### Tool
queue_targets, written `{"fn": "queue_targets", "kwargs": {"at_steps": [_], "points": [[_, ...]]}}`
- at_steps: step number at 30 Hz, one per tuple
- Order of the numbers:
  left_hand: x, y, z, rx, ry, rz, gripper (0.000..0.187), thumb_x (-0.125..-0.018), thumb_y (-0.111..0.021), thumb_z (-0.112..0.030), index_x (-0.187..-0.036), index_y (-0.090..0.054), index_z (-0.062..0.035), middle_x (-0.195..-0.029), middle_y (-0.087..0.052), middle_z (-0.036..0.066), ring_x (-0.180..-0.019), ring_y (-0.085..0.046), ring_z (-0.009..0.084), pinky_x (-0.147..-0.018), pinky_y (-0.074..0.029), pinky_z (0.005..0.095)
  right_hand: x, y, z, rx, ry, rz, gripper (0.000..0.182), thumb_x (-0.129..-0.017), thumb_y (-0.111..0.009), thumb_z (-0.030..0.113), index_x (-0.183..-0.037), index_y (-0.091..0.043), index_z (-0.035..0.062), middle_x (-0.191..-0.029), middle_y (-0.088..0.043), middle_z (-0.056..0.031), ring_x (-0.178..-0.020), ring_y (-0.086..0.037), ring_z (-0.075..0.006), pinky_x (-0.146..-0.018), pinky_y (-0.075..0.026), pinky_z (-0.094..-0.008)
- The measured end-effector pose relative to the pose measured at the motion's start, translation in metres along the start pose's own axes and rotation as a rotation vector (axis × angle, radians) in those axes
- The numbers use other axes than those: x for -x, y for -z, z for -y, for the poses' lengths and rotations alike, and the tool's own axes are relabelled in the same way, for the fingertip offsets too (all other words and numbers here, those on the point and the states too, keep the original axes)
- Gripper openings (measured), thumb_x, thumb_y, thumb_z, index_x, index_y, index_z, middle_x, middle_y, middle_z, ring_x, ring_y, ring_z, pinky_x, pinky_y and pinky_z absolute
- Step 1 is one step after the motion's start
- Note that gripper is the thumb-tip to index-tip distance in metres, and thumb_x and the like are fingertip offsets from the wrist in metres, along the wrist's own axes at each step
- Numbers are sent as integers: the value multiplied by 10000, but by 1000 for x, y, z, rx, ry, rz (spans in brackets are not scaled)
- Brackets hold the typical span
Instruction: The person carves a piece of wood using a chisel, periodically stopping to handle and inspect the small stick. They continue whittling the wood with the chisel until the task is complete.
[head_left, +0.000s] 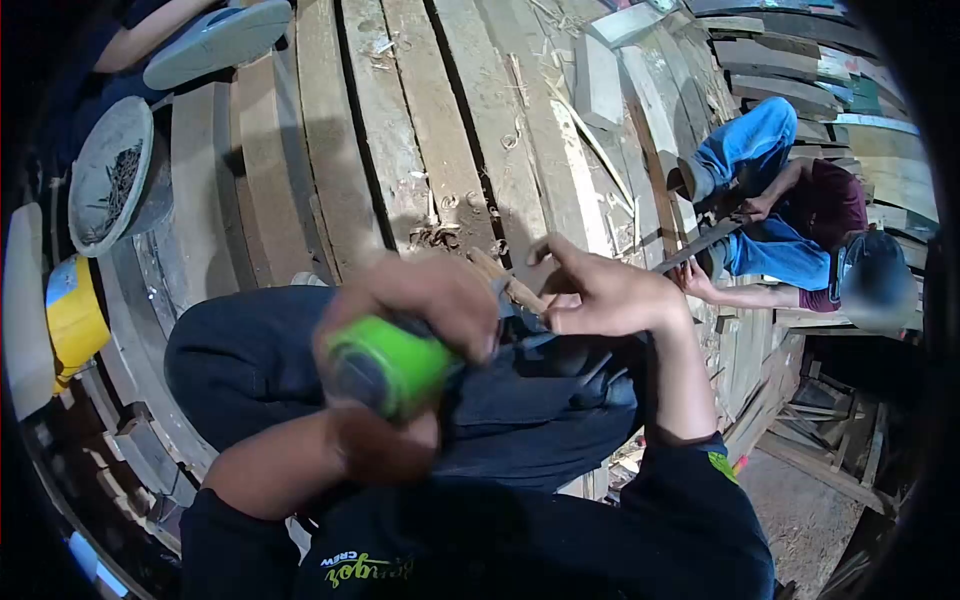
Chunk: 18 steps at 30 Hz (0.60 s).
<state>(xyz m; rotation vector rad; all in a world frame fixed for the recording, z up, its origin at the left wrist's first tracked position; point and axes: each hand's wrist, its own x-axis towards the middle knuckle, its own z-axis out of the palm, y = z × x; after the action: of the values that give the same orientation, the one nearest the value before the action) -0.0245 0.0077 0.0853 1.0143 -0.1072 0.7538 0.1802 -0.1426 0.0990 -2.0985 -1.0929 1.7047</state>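
Blurred by motion, my left hand point(430, 295) is wrapped round a bright green, dark-ended tool point(390, 365) above my lap. My right hand point(610, 290) is just to its right, index finger arched and the other fingers curled at the end of a small light wooden piece point(510, 282). That piece lies between my two hands. Dark, blurred parts show below it, too unclear to name. Curled shavings point(435, 235) are on the planks just beyond my hands.
Long planks point(410, 130) with gaps form the floor. A bucket point(152, 185) of nails and a yellow container point(75, 320) are at left. Another person point(820, 215) sits at right, hands on a long dark bar. Wooden blocks point(598, 85) lie at the top, near a sandaled foot at upper left.
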Motion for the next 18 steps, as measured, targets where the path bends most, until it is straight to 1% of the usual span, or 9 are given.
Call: {"fn": "queue_targets", "kwargs": {"at_steps": [1, 3, 4, 5, 9, 11, 12, 15, 18], "points": [[-3, -2, 1, 162, -14, -192, 632, -941, -514, -648, -1008, -531, -20, -854, -534, 85, -769, -539, 208, -768, -448, 360, 0, 2, -6, -94, 17, -4, 505, -895, -644, 123, -1354, -457, 29, -966, -689, -94, -897, -649, -160, -811, -526, -298], [-11, 14, 2, 143, -22, -210, 657, -944, -474, -669, -1036, -502, -20, -863, -525, 93, -781, -526, 202, -777, -439, 350, -5, 6, -13, -228, 58, 55, 549, -876, -639, 37, -1384, -431, 41, -1049, -670, -96, -969, -646, -166, -859, -526, -290], [-14, 21, 3, 120, -29, -232, 682, -947, -434, -691, -1063, -473, -20, -872, -516, 100, -793, -514, 196, -787, -429, 339, -10, 6, -23, -263, 140, 97, 541, -879, -643, 69, -1384, -449, 44, -964, -642, -51, -888, -595, -135, -808, -498, -275], [-15, 23, 6, 117, -33, -233, 682, -947, -434, -691, -1063, -473, -20, -872, -516, 100, -793, -514, 196, -787, -429, 339, -13, 6, -30, -296, 221, 142, 535, -881, -647, 102, -1383, -468, 46, -878, -614, -6, -807, -544, -105, -757, -469, -259], [-16, 18, 6, -95, 21, -310, 663, -911, -518, -664, -1051, -493, -17, -893, -523, 99, -798, -517, 178, -774, -435, 315, -20, 11, -39, -230, 237, 125, 441, -885, -662, 101, -1306, -557, 26, -924, -614, 0, -850, -545, -84, -808, -484, -256], [-14, 15, 8, -217, 66, -249, 566, -883, -662, -525, -1068, -503, -14, -907, -541, 88, -789, -527, 144, -734, -452, 282, -16, 10, -37, -304, 208, 90, 409, -884, -669, 94, -1278, -591, 14, -941, -612, 4, -868, -549, -81, -828, -492, -258], [-15, 16, 16, -200, -12, -194, 411, -848, -780, -304, -1030, -543, -23, -885, -574, 62, -760, -556, 114, -695, -475, 271, -15, 11, -38, -312, 228, 102, 408, -885, -670, 92, -1277, -595, 9, -958, -618, 3, -887, -556, -85, -840, -493, -255], [-12, 14, 14, -530, 84, -35, 291, -827, -809, -162, -975, -590, -39, -835, -607, 28, -753, -591, 106, -697, -492, 291, -9, 15, -34, -251, 261, 82, 401, -884, -673, 95, -1268, -605, 1, -1031, -656, -25, -965, -590, -109, -890, -496, -267], [-14, 14, 21, -714, 20, 67, 267, -793, -810, -63, -974, -613, -54, -817, -609, 32, -729, -589, 119, -663, -474, 281, 9, 17, -12, -206, 396, -110, 397, -834, -731, 95, -1214, -654, 5, -1104, -695, -79, -1035, -636, -166, -950, -495, -322]]}}
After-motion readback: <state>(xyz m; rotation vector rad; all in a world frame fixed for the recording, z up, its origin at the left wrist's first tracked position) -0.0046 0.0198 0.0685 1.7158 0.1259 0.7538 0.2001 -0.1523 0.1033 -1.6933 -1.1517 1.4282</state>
